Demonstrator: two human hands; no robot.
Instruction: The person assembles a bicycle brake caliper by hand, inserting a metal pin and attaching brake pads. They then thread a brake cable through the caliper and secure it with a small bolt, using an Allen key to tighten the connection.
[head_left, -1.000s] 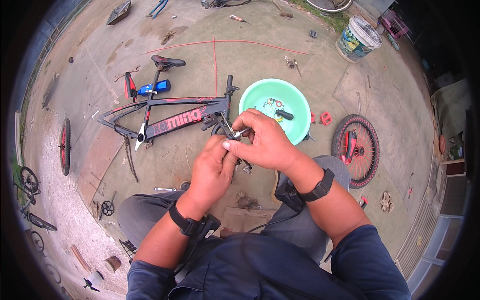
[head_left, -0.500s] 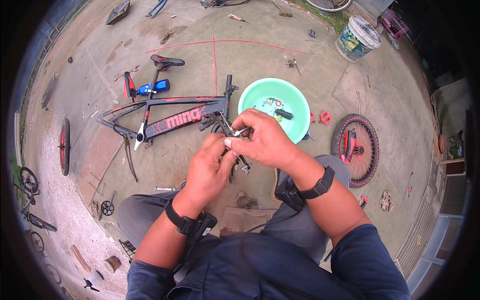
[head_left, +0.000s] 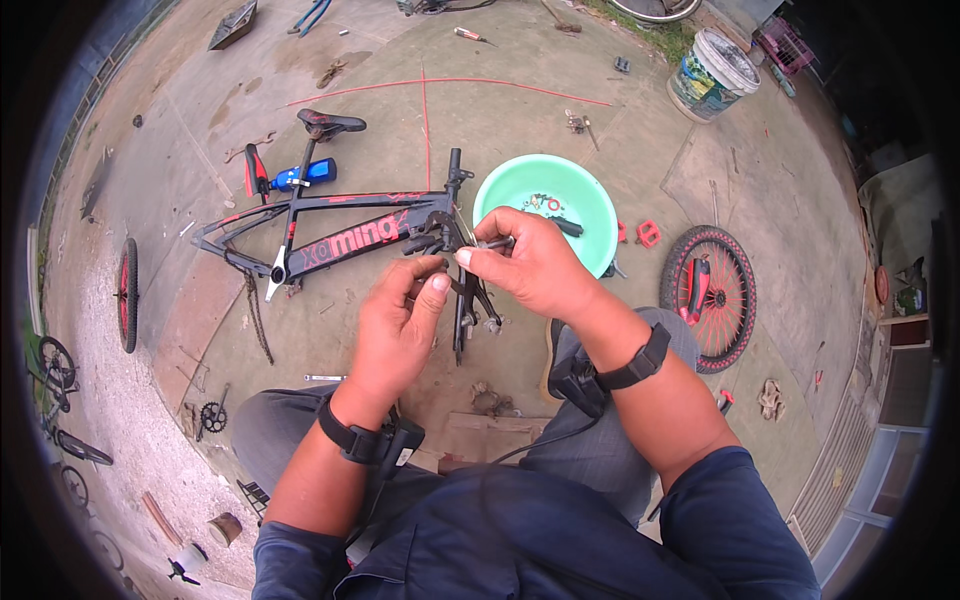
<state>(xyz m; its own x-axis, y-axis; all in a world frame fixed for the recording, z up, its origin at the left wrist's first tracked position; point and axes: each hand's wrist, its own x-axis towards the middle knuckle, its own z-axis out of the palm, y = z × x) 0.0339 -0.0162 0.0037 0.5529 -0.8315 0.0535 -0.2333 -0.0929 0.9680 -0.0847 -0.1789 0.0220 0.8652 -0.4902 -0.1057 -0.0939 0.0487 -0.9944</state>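
Observation:
A black bicycle frame point(head_left: 370, 228) with pink lettering lies on the ground ahead of me, its front fork point(head_left: 461, 325) reaching toward me between my hands. My left hand point(head_left: 400, 310) is closed at the fingertips, pinching a small dark part point(head_left: 444, 265) that its fingers mostly hide. Just right of it, my right hand point(head_left: 535, 260) pinches a short, dark, rod-like tool point(head_left: 497, 243) between thumb and forefinger, close to the fork; its exact kind is unclear. The hands are slightly apart. Behind my right hand stands a mint-green basin point(head_left: 600, 215) with small parts and a black grip inside.
A red-spoked wheel point(head_left: 735, 325) lies at right, beside red pedals point(head_left: 649, 234). Farther off are a paint bucket point(head_left: 712, 78) and a screwdriver point(head_left: 470, 35). A blue bottle point(head_left: 310, 172) lies behind the frame, a chain point(head_left: 257, 320) below it. A crankset point(head_left: 213, 416) lies left.
My hands have drawn apart; the left came back a little to the left, away from the right. More of the fork now shows between them.

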